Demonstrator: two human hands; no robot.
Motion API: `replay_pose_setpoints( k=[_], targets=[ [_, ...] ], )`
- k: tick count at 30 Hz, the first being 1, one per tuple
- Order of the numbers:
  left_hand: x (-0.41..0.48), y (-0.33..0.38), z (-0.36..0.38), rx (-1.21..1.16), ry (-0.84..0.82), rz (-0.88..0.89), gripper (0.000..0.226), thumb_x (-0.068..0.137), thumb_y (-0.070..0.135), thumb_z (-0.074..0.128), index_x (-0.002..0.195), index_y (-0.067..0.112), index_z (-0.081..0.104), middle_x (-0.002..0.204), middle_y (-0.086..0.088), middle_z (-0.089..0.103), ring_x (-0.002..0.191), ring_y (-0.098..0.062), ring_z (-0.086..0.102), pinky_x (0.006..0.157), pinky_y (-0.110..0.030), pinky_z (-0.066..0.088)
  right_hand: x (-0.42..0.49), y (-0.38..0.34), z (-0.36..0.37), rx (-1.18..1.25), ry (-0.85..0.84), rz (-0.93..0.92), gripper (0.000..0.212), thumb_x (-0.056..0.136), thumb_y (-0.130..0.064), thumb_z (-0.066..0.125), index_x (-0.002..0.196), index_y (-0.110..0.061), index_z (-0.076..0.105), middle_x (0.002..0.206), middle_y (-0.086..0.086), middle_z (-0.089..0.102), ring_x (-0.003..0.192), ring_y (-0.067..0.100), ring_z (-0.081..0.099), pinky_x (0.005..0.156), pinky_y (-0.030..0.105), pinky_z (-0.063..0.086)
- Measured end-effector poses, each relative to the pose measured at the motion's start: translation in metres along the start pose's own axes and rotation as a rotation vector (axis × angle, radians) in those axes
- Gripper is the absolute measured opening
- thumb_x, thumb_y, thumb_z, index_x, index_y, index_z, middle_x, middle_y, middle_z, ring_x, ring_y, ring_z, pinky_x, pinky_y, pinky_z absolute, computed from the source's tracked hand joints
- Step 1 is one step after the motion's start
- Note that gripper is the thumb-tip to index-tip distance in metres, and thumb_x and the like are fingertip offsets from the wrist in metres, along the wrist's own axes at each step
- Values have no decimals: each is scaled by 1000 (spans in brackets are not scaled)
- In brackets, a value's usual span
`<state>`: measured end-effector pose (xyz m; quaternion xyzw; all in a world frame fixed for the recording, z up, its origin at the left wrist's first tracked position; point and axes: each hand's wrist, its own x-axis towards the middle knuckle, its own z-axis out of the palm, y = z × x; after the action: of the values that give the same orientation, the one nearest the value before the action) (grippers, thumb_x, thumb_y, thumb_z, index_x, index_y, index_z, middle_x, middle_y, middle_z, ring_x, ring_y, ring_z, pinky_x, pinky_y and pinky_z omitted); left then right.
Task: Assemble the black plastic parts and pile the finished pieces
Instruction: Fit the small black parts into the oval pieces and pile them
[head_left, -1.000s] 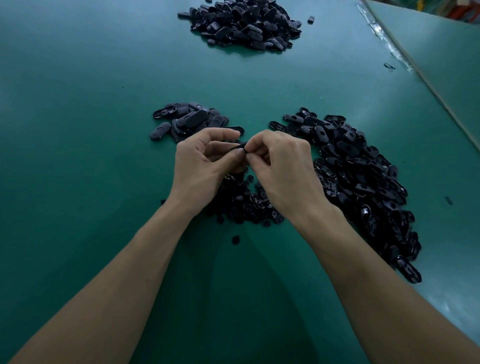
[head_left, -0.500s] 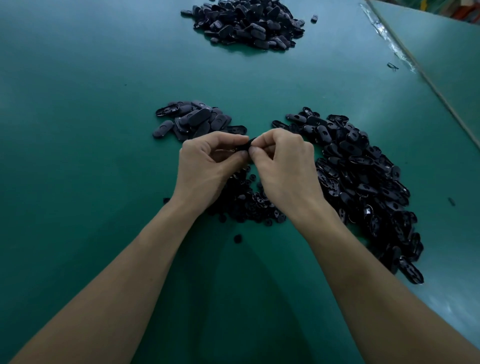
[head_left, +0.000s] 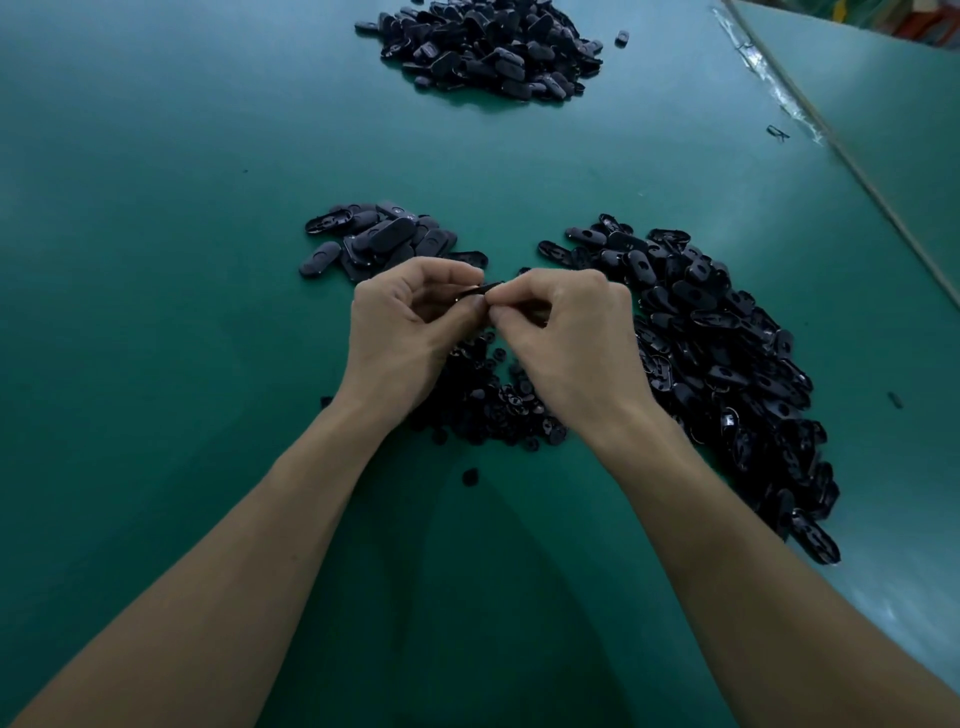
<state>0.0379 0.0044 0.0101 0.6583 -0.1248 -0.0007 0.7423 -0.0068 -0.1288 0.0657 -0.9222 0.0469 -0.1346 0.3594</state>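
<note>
Table (head_left: 156, 260) carried four heaps. Big heap (head_left: 488, 52) at far centre, lone piece (head_left: 622, 37) just right of it. Small heap (head_left: 379, 244) left of centre; long heap (head_left: 727, 364) right of centre, running toward near right. Heap of small bits (head_left: 483, 410) between those two, nearer, partly under hands. Left hand (head_left: 405, 332) and right hand (head_left: 566, 343) met above it, both pinching part (head_left: 480, 289) between them. Single bit (head_left: 470, 476) on table just near of that heap. Stray piece (head_left: 894, 400) right of long heap.
</note>
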Motion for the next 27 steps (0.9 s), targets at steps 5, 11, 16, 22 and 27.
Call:
replay_pose_setpoints(
  k=[5, 11, 16, 22, 27],
  targets=[
    [0, 2, 1, -40, -23, -44, 25, 86, -6, 72, 95, 18, 69, 78, 2, 76, 73, -15, 74, 69, -23, 58, 15, 13, -13, 37, -128, 20, 27, 89, -16, 75, 115, -21, 74, 90, -10, 71, 81, -4, 67, 82, 8, 51],
    [0, 1, -1, -93, -41, -83, 24, 86, -4, 73, 99, 15, 68, 81, -4, 77, 74, -21, 74, 68, -24, 58, 26, 19, -17, 142, -232, 26, 15, 86, -11, 76, 99, -18, 77, 81, -8, 74, 76, 3, 71, 82, 29, 60],
    [0, 0, -2, -128, -32, -96, 23, 85, -2, 75, 101, 14, 68, 85, -8, 77, 75, -23, 75, 68, -26, 59, 28, 23, -19, 187, -261, 27, 11, 86, -13, 78, 94, -20, 76, 79, -3, 75, 74, 7, 72, 75, 27, 60],
    [1, 0, -1, -128, -36, -105, 23, 84, -2, 76, 98, 15, 69, 84, -7, 77, 74, -23, 75, 69, -25, 59, 27, 23, -18, 178, -256, 30, 11, 85, -14, 78, 87, -24, 74, 75, -4, 74, 68, 4, 69, 72, 25, 58],
    [1, -1, -1, -124, -37, -107, 23, 81, -3, 78, 95, 14, 70, 82, -5, 77, 74, -20, 75, 68, -24, 59, 24, 21, -15, 147, -217, 26, 14, 84, -16, 76, 81, -28, 71, 71, -10, 71, 64, -2, 65, 64, 17, 52]
  ],
)
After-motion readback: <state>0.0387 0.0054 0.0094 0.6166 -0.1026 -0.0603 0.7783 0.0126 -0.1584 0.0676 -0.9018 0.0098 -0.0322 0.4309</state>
